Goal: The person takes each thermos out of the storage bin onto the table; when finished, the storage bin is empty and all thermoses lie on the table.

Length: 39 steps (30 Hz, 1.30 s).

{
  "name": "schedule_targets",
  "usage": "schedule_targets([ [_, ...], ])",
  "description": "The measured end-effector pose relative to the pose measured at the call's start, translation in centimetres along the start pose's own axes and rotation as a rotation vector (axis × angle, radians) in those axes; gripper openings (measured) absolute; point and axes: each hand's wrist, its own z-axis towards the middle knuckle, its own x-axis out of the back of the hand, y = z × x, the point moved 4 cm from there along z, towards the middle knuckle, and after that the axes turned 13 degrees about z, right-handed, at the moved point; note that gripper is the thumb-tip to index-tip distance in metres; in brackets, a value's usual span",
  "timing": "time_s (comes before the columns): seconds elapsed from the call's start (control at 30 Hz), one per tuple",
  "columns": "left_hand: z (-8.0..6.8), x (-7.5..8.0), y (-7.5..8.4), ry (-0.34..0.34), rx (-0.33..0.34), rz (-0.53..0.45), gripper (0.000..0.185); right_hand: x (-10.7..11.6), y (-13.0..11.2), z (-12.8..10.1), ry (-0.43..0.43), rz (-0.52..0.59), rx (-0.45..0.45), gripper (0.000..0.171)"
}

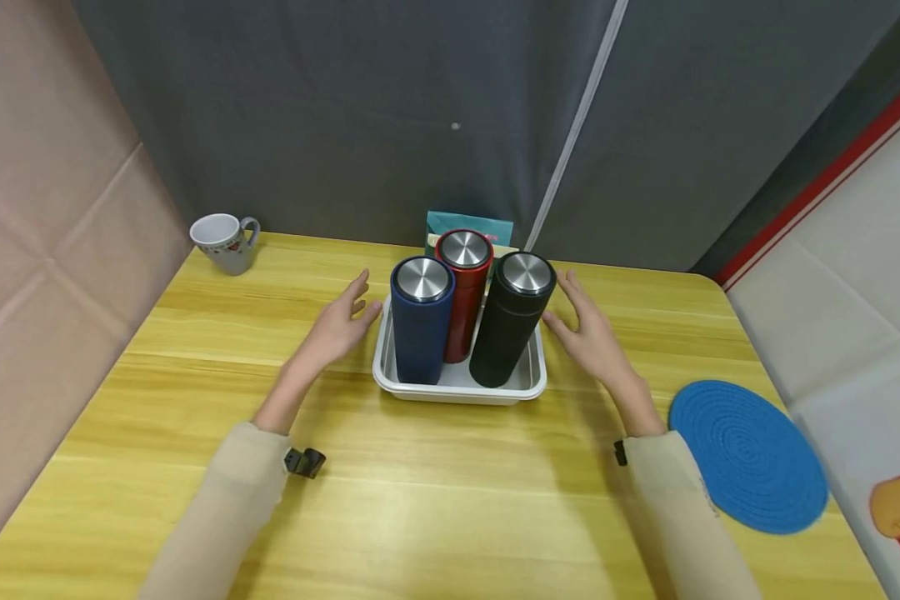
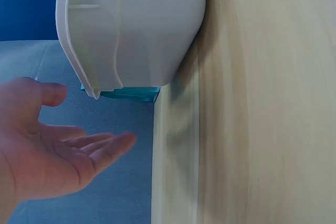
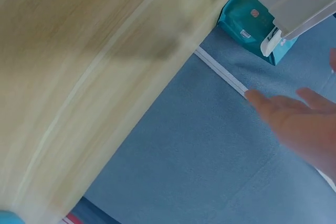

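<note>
Three steel-topped thermos bottles stand in a white tray point(image 1: 457, 395) on the wooden table: a blue thermos point(image 1: 422, 329) at left, a red thermos point(image 1: 461, 308) behind, and a black thermos point(image 1: 506, 325) at right, leaning. My left hand point(image 1: 337, 329) is beside the tray's left side, fingers spread and holding nothing. In the left wrist view the hand point(image 2: 63, 145) shows apart from the tray's wall point(image 2: 136, 30). My right hand point(image 1: 588, 337) is at the tray's right, fingers extended near the black thermos; the right wrist view shows these fingers point(image 3: 283, 106) relaxed.
A teal packet point(image 1: 468, 223) stands behind the tray against the grey curtain point(image 1: 330, 125). At the back left corner is a patterned mug point(image 1: 228, 250). A round blue woven placemat point(image 1: 750, 454) lies at the right, beside my right sleeve point(image 1: 667, 475).
</note>
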Motion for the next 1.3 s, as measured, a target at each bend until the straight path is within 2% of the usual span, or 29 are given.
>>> schedule_targets([
  [0.27,0.4,-0.5,0.2,-0.021,0.048,-0.248,0.055,0.1,-0.3,-0.1,0.006,0.228,0.022,0.064],
  [0.37,0.4,-0.5,0.3,-0.028,0.062,-0.299,0.053,0.1,-0.6,-0.2,-0.013,0.299,0.047,0.066],
  [0.6,0.3,-0.6,0.3,-0.049,0.088,-0.347,0.049,0.1,-1.4,-0.5,-0.111,0.402,0.067,0.066],
  [0.77,0.3,-0.8,0.1,-0.064,0.103,-0.388,0.048,-0.4,-1.9,-0.8,-0.207,0.464,0.083,0.071],
  [0.9,0.1,-0.9,0.1,-0.082,0.109,-0.418,0.047,-0.7,-2.3,-1.0,-0.251,0.494,0.070,0.077],
  [1.07,0.1,-1.1,0.1,-0.095,0.118,-0.442,0.047,-1.2,-2.7,-1.1,-0.236,0.492,0.038,0.082],
  [1.3,0.1,-1.4,0.1,-0.094,0.127,-0.468,0.045,-2.2,-3.0,-1.1,-0.149,0.475,0.023,0.080],
])
